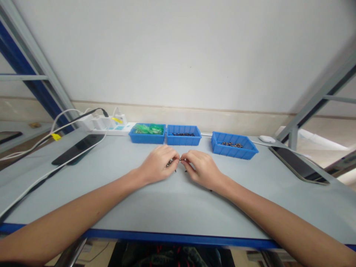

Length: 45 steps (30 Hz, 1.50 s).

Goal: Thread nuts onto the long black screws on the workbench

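Much blue-edged tabletop (167,211) before the middle bin (184,141).
A thin, dark piece (181,160) is pinched between left hand (160,164) and right hand (203,170).

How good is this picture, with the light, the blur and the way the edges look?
Head view: soft, even light, with a faint dark patch in the top right corner; the desk's front edge bows, a wide-angle look; the left hand and right hand are readable, but the tiny dark piece at their fingertips is too small to make out.
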Tool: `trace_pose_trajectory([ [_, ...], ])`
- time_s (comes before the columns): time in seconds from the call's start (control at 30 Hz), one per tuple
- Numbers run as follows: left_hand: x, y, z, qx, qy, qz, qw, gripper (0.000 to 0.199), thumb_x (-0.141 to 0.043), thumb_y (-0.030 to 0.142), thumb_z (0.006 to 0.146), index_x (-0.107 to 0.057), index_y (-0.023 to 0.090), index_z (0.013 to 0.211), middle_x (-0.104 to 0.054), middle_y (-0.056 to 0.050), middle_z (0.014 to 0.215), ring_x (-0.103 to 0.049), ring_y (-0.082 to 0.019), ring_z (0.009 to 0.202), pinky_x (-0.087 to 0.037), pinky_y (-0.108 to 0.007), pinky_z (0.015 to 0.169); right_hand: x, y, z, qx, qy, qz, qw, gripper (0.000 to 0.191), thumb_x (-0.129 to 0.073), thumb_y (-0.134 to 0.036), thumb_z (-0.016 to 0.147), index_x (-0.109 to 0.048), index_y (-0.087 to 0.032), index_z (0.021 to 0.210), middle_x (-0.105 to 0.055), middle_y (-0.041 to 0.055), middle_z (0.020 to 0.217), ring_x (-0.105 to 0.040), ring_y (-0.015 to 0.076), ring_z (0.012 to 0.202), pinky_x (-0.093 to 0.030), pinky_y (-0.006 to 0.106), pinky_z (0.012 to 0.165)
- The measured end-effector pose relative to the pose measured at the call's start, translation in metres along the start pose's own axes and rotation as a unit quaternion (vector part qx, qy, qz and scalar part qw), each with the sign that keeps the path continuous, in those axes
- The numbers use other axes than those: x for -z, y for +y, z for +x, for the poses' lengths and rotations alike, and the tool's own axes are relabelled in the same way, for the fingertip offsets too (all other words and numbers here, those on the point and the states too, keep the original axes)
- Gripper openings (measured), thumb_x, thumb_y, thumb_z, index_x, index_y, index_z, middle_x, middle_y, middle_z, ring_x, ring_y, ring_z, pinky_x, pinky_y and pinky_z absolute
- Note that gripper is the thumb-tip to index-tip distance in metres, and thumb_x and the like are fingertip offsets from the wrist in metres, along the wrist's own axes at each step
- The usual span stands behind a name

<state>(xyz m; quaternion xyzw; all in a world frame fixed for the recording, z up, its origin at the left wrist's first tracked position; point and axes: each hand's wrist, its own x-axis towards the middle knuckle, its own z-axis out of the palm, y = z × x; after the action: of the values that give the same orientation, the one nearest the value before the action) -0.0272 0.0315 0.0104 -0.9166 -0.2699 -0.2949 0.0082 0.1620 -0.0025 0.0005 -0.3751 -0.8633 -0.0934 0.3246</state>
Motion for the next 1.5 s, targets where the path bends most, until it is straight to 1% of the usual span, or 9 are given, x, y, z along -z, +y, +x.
trace_pose_trajectory([
  [0.2,-0.0024,0.0009,0.0002,0.021,0.012,-0.013,1.0,0.011,-0.051,0.027,0.084,-0.053,0.017,0.086,-0.061,-0.002,0.081,-0.054,-0.017,0.077,-0.04,-0.03,0.071,-0.0011,0.0018,-0.0002,-0.016,0.006,-0.007,1.0,0.015,-0.043,-0.02,0.089,-0.057,-0.015,0.085,-0.063,0.0052,0.076,-0.055,0.016,0.068,-0.039,0.027,0.063],
  [0.4,-0.0003,0.0009,0.0,0.005,0.004,-0.002,1.0,0.007,-0.047,0.021,0.084,-0.053,0.018,0.081,-0.06,-0.002,0.079,-0.053,-0.017,0.076,-0.039,-0.03,0.071,-0.0017,0.0013,-0.0001,-0.021,-0.005,-0.018,1.0,0.02,-0.043,-0.023,0.09,-0.059,-0.015,0.082,-0.063,0.0052,0.073,-0.056,0.0161,0.067,-0.039,0.027,0.062],
  [0.5,0.0004,0.0005,0.0001,0.0,0.003,-0.004,1.0,0.008,-0.046,0.021,0.084,-0.053,0.017,0.081,-0.059,-0.003,0.079,-0.052,-0.017,0.075,-0.04,-0.03,0.07,-0.0015,0.0015,-0.0004,-0.032,-0.004,-0.006,0.999,0.017,-0.044,-0.025,0.09,-0.058,-0.016,0.087,-0.064,0.0053,0.076,-0.057,0.0159,0.069,-0.04,0.027,0.064],
  [0.63,-0.0004,0.0006,-0.0006,0.001,-0.005,-0.013,1.0,0.008,-0.046,0.02,0.085,-0.053,0.017,0.08,-0.058,-0.003,0.078,-0.052,-0.017,0.076,-0.039,-0.03,0.072,-0.0015,0.0019,-0.0011,-0.045,0.021,0.02,0.999,0.016,-0.046,-0.027,0.089,-0.054,-0.016,0.098,-0.064,0.006,0.08,-0.058,0.0155,0.069,-0.043,0.027,0.063],
  [0.83,-0.0013,0.0029,-0.0002,-0.014,-0.01,-0.012,1.0,0.008,-0.047,0.019,0.084,-0.053,0.016,0.081,-0.059,-0.004,0.079,-0.052,-0.018,0.078,-0.039,-0.031,0.071,-0.0036,-0.0004,-0.001,0.018,0.017,0.074,0.997,0.01,-0.042,-0.017,0.09,-0.051,-0.017,0.094,-0.065,0.0058,0.083,-0.06,0.0146,0.073,-0.045,0.025,0.064],
  [1.03,0.0003,0.0038,0.0005,-0.017,-0.016,-0.007,1.0,0.009,-0.049,0.025,0.085,-0.053,0.017,0.082,-0.058,-0.003,0.079,-0.052,-0.018,0.077,-0.038,-0.031,0.071,-0.0049,-0.0009,-0.0009,0.025,0.025,0.083,0.996,0.013,-0.038,-0.01,0.088,-0.048,-0.018,0.092,-0.064,0.0058,0.084,-0.059,0.0146,0.074,-0.045,0.025,0.065],
  [1.23,-0.0003,0.001,0.0019,-0.008,-0.015,0.013,1.0,0.011,-0.048,0.022,0.082,-0.051,0.016,0.073,-0.056,-0.004,0.075,-0.05,-0.018,0.074,-0.038,-0.03,0.068,-0.0076,0.0002,0.0006,0.047,-0.004,0.062,0.997,0.022,-0.036,-0.005,0.083,-0.048,-0.016,0.099,-0.062,0.0078,0.087,-0.057,0.0168,0.079,-0.046,0.028,0.07],
  [1.4,-0.0011,-0.002,0.0035,-0.001,-0.016,-0.004,1.0,0.007,-0.049,0.019,0.08,-0.053,0.016,0.076,-0.057,-0.003,0.076,-0.051,-0.018,0.076,-0.039,-0.03,0.07,-0.0064,0.0013,0.0005,0.051,-0.029,0.044,0.997,0.036,-0.036,0.0,0.074,-0.048,-0.013,0.105,-0.058,0.0073,0.081,-0.054,0.018,0.075,-0.046,0.03,0.067],
  [1.5,-0.0014,-0.0047,0.0027,-0.001,-0.009,-0.007,1.0,0.006,-0.049,0.018,0.08,-0.054,0.016,0.079,-0.058,-0.003,0.077,-0.051,-0.017,0.076,-0.039,-0.029,0.07,-0.0031,0.0013,0.0004,0.051,-0.034,0.061,0.996,0.043,-0.035,0.002,0.07,-0.048,-0.012,0.109,-0.059,0.0087,0.086,-0.055,0.0179,0.078,-0.047,0.03,0.069],
])
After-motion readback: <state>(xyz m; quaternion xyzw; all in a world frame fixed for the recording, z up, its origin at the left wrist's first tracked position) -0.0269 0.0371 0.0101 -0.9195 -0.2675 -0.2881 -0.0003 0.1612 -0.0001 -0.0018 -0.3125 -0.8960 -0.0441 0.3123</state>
